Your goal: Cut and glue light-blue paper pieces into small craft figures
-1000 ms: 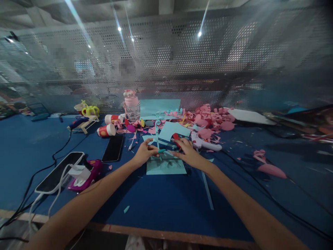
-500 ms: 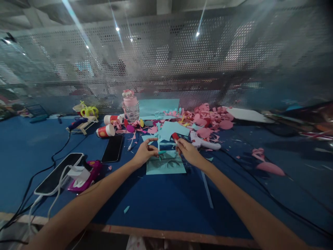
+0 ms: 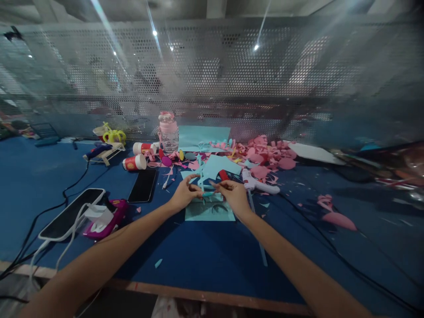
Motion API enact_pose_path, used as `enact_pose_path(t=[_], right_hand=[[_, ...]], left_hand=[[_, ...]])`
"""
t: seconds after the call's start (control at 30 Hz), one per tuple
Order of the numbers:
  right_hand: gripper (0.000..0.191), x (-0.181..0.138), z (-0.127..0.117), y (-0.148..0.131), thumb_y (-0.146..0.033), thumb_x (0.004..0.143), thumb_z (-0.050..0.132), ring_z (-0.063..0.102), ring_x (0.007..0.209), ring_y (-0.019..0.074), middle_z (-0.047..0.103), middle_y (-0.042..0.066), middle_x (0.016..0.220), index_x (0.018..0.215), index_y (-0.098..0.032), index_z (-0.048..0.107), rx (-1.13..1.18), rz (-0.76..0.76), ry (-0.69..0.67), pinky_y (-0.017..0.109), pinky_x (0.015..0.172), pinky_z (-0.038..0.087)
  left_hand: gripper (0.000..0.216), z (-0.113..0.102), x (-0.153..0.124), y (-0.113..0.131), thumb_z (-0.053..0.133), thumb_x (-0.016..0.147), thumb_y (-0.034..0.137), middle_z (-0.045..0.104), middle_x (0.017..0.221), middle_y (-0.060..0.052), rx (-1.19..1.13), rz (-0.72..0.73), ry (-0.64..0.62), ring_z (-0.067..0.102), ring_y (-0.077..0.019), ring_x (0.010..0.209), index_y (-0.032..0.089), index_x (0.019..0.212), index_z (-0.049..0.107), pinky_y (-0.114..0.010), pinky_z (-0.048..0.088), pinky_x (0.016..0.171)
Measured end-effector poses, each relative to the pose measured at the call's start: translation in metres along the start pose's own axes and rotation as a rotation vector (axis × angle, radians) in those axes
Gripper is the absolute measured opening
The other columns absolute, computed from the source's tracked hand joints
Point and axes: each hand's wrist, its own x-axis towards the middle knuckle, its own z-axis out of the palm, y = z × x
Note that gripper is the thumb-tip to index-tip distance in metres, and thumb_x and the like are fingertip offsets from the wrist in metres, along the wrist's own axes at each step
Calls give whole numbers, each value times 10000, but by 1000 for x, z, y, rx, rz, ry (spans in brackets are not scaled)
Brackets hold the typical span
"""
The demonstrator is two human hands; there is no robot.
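My left hand (image 3: 184, 195) pinches a small, narrow teal piece (image 3: 208, 194) with a pointed shape, perhaps paper or foam. From the other side my right hand (image 3: 232, 194) comes up with thumb and finger closed at its right end; exactly where they touch is too small to see. Under both hands lies a light teal sheet (image 3: 208, 214) with a dark curved mark on it. Just behind are an upright light-teal strip (image 3: 200, 165), a larger teal sheet (image 3: 220, 165) and a red object (image 3: 224, 175), whose kind I cannot make out.
A white glue gun (image 3: 258, 183) with a black cord lies to the right, before a heap of pink cut pieces (image 3: 261, 154). Leftward are a black phone (image 3: 142, 186), paper cups (image 3: 135, 162), a clear bottle (image 3: 169, 134) and a white-framed device (image 3: 71, 214) with cables.
My right hand has moved from beside the red object leftward and slightly down to the teal piece. The left hand stays on the piece. The view has shifted slightly.
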Motion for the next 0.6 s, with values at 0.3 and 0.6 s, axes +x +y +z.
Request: enact_pose_path(t=[0.3, 0.6], right_hand=[[367, -1, 15, -1, -442, 551, 705, 552, 530, 133, 649, 33, 627, 760, -142, 679, 238, 61, -77, 248, 454, 445], [247, -3, 14, 2, -327, 508, 747, 610, 588, 142, 685, 29, 650, 676, -153, 698, 340, 166, 33, 238, 520, 470]], left_hand=[[827, -1, -1, -3, 674, 563, 91, 616, 511, 60, 12, 6, -9, 575, -93, 457, 81, 1281, 265, -200, 456, 505], [838, -5, 0, -6, 686, 573, 88, 613, 526, 61, 89, 9, -10, 575, -85, 468, 99, 1298, 266, -191, 456, 508]])
